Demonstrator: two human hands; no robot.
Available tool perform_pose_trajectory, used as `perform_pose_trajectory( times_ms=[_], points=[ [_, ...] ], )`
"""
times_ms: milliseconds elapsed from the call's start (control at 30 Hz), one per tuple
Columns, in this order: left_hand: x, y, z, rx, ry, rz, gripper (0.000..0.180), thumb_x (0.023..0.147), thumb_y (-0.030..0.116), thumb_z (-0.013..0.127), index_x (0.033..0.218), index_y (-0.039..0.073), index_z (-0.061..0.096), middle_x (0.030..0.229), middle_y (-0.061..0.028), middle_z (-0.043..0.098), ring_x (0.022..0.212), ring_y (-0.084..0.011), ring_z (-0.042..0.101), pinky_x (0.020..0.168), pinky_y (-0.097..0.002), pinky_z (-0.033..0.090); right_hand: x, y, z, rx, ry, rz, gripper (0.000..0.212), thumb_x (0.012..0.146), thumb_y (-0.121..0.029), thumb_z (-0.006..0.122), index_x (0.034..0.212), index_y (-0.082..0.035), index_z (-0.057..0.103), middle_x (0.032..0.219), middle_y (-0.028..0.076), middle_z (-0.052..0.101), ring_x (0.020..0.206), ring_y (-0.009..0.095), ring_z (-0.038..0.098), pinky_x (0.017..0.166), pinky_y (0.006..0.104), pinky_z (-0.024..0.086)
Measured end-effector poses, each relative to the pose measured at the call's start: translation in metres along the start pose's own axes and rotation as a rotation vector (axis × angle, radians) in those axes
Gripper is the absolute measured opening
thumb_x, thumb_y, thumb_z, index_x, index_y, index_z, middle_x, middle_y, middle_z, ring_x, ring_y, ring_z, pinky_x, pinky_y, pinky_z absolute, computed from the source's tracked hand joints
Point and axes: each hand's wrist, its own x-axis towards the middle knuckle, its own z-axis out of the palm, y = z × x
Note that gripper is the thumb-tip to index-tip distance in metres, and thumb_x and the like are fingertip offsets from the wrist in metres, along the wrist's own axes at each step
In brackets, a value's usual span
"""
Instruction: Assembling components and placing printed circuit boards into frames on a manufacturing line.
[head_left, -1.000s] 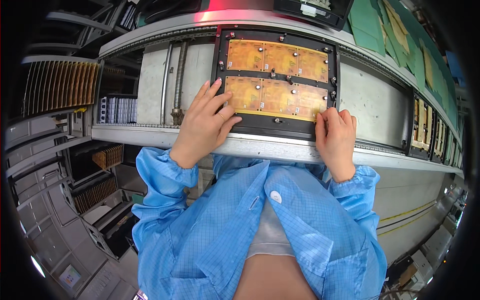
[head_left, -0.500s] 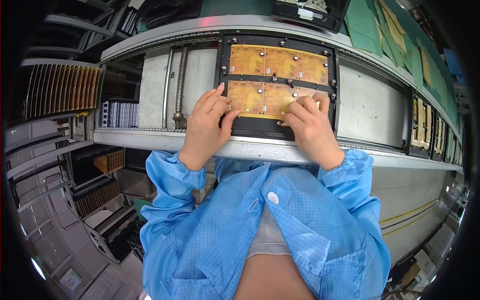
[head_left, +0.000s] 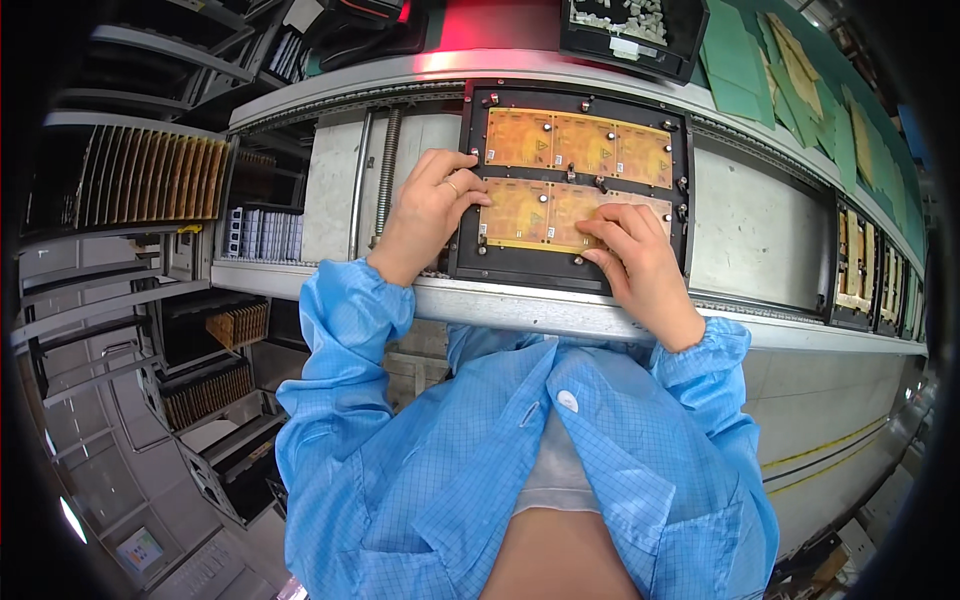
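Observation:
A black fixture frame (head_left: 540,270) lies across the conveyor rails, holding an upper orange circuit board panel (head_left: 520,140) and a lower orange circuit board panel (head_left: 515,215). Small metal clips stand round the panels. At the frame's left side is my left hand (head_left: 428,205); its index fingertip meets a clip (head_left: 475,153), and its thumb rests at the lower panel's left edge. My right hand (head_left: 640,255) reaches over the lower panel's right part, fingers stretched out and thumb apart, close to a front-edge clip (head_left: 578,261). It covers some of that panel.
A metal rail (head_left: 540,308) runs between me and the fixture. More fixtures with boards (head_left: 855,255) sit on the line at right. Racks of upright boards (head_left: 150,180) stand at left. Behind are a black bin of white parts (head_left: 630,30) and green sheets (head_left: 735,65).
My left hand has gone up the frame's left side, from the lower corner to the clip between the panels. My right thumb and fingers have spread. The view has shifted; a red glow behind is brighter.

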Motion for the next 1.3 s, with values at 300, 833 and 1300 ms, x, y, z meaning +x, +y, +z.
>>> perform_pose_trajectory(
  times_ms=[300,833,1300],
  points=[
    [0.012,0.000,0.008,-0.023,0.024,-0.094,0.015,0.079,0.007,0.074,0.093,0.003,0.070,0.107,-0.0116,0.061,0.101,-0.0325,0.058,0.088,-0.0391,0.049,-0.001,-0.002,0.002,-0.023,0.025,0.004,0.029,0.079,-0.004,0.071,0.108,-0.003,0.066,0.109,0.011,0.060,0.106,0.032,0.056,0.093,0.0409,0.044],
    [0.034,-0.034,0.006,-0.017,-0.039,0.072,0.005,0.081,0.005,0.069,0.084,0.009,0.068,0.083,-0.0037,0.060,0.086,-0.0243,0.058,0.080,-0.0357,0.044,-0.001,-0.002,0.001,-0.011,0.035,0.035,0.028,0.079,-0.004,0.071,0.107,-0.002,0.066,0.108,0.011,0.060,0.105,0.032,0.056,0.092,0.0408,0.045],
    [0.060,-0.037,0.020,0.051,0.141,-0.210,0.023,0.081,0.020,0.078,0.095,0.003,0.072,0.100,-0.0107,0.060,0.100,-0.0297,0.057,0.087,-0.0399,0.048,-0.001,-0.004,0.000,0.003,0.046,0.049,0.027,0.079,-0.005,0.071,0.105,-0.003,0.066,0.107,0.010,0.060,0.105,0.032,0.055,0.092,0.0411,0.045]
  ],
)
